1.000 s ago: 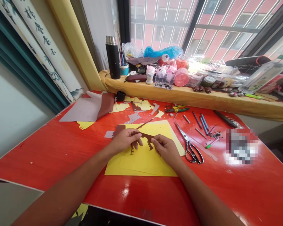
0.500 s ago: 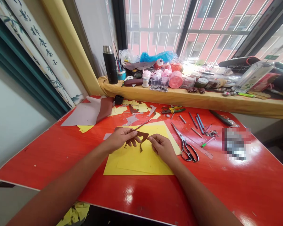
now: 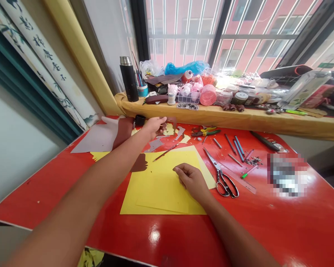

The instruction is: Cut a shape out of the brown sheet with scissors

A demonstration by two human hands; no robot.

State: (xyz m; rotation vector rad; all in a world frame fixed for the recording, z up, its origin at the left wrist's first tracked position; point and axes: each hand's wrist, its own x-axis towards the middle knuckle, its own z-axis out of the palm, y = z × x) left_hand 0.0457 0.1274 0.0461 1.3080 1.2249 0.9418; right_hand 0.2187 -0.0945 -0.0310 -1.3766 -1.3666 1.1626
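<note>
My left hand [image 3: 155, 126] is stretched out to the far side of the red table [image 3: 58, 178], among the paper scraps. Its fingers pinch a brown paper cut-out [image 3: 170, 123], which is blurred by motion. My right hand [image 3: 193, 180] rests on the yellow paper sheet [image 3: 158, 185] with its fingers curled in and nothing visible in them. A brown paper piece [image 3: 140, 163] lies at the sheet's left edge, partly behind my left forearm.
Scissors [image 3: 223, 178] lie right of the yellow sheet, with pens [image 3: 237, 145], pliers [image 3: 207, 129] and a ruler beyond. A grey and brown sheet [image 3: 100, 137] lies far left. The yellow sill [image 3: 239, 116] holds a black flask [image 3: 128, 79] and craft clutter.
My left hand has carried the brown cut-out away from the yellow sheet to the far side of the table. My right hand has let go of it and stays on the sheet.
</note>
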